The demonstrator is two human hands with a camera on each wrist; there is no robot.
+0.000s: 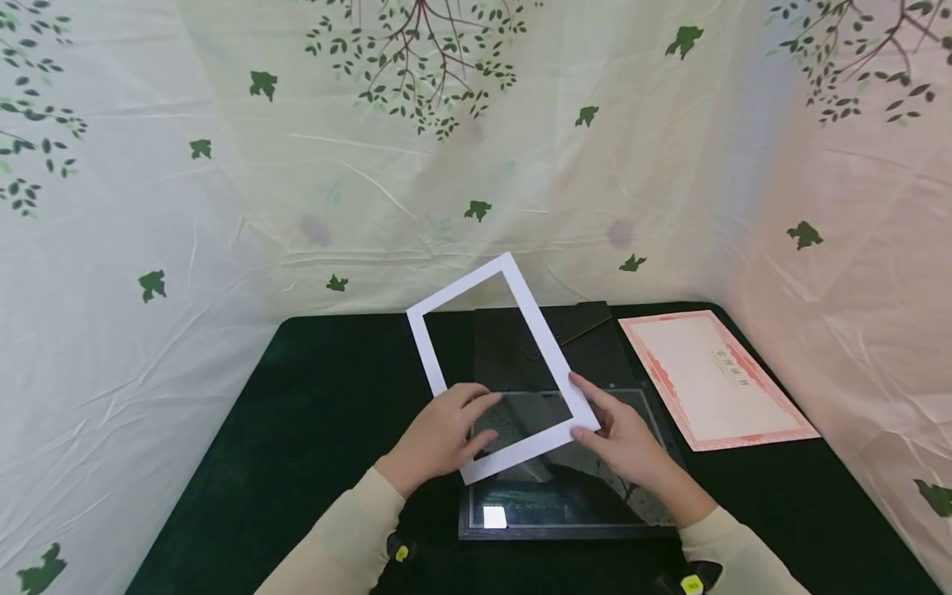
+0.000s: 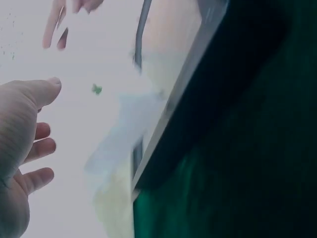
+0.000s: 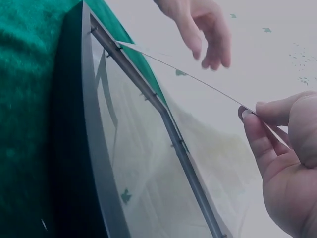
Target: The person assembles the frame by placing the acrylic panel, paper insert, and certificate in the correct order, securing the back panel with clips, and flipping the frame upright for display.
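Observation:
A white rectangular photo mat (image 1: 524, 451) is held tilted above a dark picture frame (image 1: 565, 533), which lies face down with its glass showing. My right hand (image 1: 628, 440) pinches the mat near its lower right corner between thumb and fingers. In the right wrist view the mat's thin edge (image 3: 198, 79) runs from that pinch towards the frame's rim. My left hand (image 1: 446, 426) hovers by the mat's lower left side, fingers apart. The left wrist view shows this left hand (image 2: 22, 134) with nothing between its thumb and fingers.
Behind the frame lies a black backing board (image 1: 595, 355) with a stand strip. A pink-bordered certificate sheet (image 1: 669, 364) rests on the right of the dark green table cloth (image 1: 297, 430). Leaf-printed fabric (image 1: 416, 190) hangs around the table.

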